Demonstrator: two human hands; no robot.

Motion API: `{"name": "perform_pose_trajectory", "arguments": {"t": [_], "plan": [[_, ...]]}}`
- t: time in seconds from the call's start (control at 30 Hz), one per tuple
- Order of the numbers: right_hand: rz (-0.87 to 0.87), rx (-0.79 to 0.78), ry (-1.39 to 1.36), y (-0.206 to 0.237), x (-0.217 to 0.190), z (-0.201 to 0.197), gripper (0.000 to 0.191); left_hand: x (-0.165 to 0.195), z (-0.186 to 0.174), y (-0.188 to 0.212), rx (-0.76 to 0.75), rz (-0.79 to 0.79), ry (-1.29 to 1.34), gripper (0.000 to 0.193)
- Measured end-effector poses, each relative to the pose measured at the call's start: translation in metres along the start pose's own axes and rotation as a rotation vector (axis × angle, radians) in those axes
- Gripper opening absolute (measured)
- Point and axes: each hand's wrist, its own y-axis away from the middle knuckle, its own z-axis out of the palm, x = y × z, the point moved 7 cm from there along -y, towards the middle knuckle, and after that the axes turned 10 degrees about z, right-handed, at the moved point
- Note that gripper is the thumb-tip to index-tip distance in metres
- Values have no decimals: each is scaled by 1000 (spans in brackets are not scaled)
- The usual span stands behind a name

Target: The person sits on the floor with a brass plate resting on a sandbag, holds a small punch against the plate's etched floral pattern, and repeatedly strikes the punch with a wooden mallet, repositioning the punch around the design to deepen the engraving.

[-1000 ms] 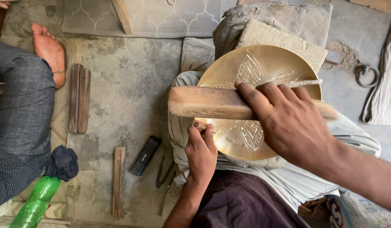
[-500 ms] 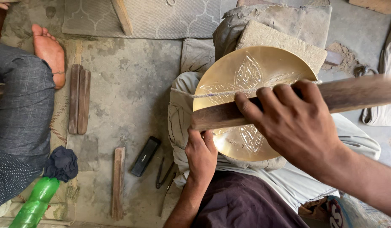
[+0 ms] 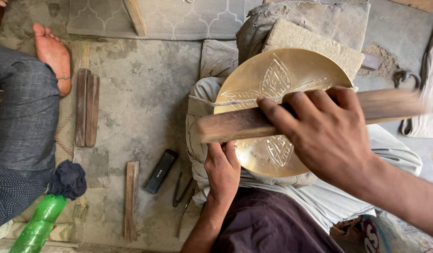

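A round brass plate (image 3: pixel 277 79) with engraved leaf patterns rests on my cloth-covered knee. My right hand (image 3: pixel 326 136) grips a long wooden stick (image 3: pixel 230 125) held across the plate, its right end blurred. My left hand (image 3: pixel 222 169) is closed at the plate's lower left edge, fingers curled as if around a small tool that I cannot see clearly.
A stone block (image 3: pixel 300 40) lies behind the plate. On the concrete floor to the left are wooden sticks (image 3: pixel 87 107), another stick (image 3: pixel 131 199), a small black box (image 3: pixel 161 171) and metal tongs (image 3: pixel 181 192). Another person's leg and bare foot (image 3: pixel 51 51) and a green bottle (image 3: pixel 38 227) are far left.
My right hand has swung the wooden stick rightwards and up across the plate, then a little back towards the left. My left hand stays at the plate's edge.
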Motion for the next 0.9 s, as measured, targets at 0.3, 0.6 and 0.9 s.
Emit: {"name": "perform_pose_trajectory", "arguments": {"t": [0.3, 0.6, 0.9], "plan": [[79, -57, -76, 2, 5, 4, 52, -4, 1, 3, 10, -26, 68, 18], [-36, -42, 159, 2, -2, 2, 48, -12, 5, 7, -75, -162, -38, 17], [46, -35, -3, -7, -2, -9, 49, 1, -1, 3, 30, 26, -34, 20]]}}
